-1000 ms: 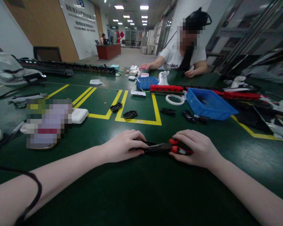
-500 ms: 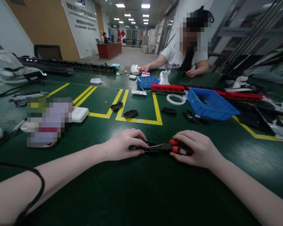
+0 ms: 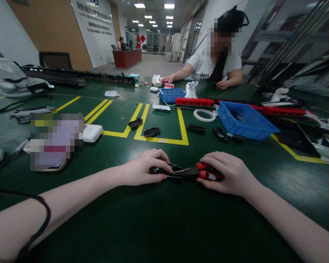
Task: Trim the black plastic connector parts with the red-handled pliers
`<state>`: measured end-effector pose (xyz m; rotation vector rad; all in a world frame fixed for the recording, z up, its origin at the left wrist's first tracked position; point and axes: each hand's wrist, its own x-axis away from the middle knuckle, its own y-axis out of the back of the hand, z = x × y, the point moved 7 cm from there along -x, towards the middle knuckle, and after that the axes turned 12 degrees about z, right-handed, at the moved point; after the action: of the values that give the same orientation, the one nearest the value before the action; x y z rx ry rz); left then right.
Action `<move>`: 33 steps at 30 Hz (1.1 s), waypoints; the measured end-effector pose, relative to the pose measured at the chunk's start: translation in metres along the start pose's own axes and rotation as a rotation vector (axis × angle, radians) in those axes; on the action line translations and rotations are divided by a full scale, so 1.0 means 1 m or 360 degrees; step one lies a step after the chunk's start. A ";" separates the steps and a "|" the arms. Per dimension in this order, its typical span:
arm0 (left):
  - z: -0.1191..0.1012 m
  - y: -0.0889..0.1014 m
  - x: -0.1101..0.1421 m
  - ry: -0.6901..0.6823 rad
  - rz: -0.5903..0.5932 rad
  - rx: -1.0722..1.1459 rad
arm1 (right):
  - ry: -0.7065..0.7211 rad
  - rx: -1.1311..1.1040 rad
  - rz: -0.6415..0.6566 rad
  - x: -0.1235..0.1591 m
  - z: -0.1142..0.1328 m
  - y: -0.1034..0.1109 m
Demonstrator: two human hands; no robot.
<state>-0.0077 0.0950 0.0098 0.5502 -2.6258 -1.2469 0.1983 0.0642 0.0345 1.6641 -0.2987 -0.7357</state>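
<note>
My left hand [image 3: 146, 168] is closed on a small black plastic part [image 3: 157, 170], holding it low over the green table. In my right hand [image 3: 227, 171] are needle-nose pliers [image 3: 190, 171] with red and black handles. Their jaws point left and reach the black part beside my left fingertips; what lies between the jaws is too small to make out. Farther up the table lie similar black parts: one [image 3: 152, 132] inside a yellow-taped box, another [image 3: 135, 123] left of it, and one [image 3: 196, 128] to the right.
Right of centre stands a blue bin [image 3: 245, 120], with a white tape ring [image 3: 204, 115] beside it. A smaller blue bin [image 3: 172, 95] is farther back, near a co-worker's hand [image 3: 167, 80]. A phone [image 3: 57, 142] and a white case [image 3: 92, 133] lie left. A cable [image 3: 45, 208] crosses my left forearm.
The pliers' jaws have shifted very slightly at the black part. Both hands stay in nearly the same place, and the things on the table have not moved.
</note>
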 end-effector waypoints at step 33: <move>0.002 -0.001 0.000 0.0175 -0.0170 0.0154 | -0.0080 -0.0092 0.0093 -0.002 -0.003 -0.005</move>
<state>-0.0081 0.0956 0.0078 0.7622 -2.6057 -1.0885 0.1976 0.0693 0.0305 1.5777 -0.3569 -0.7366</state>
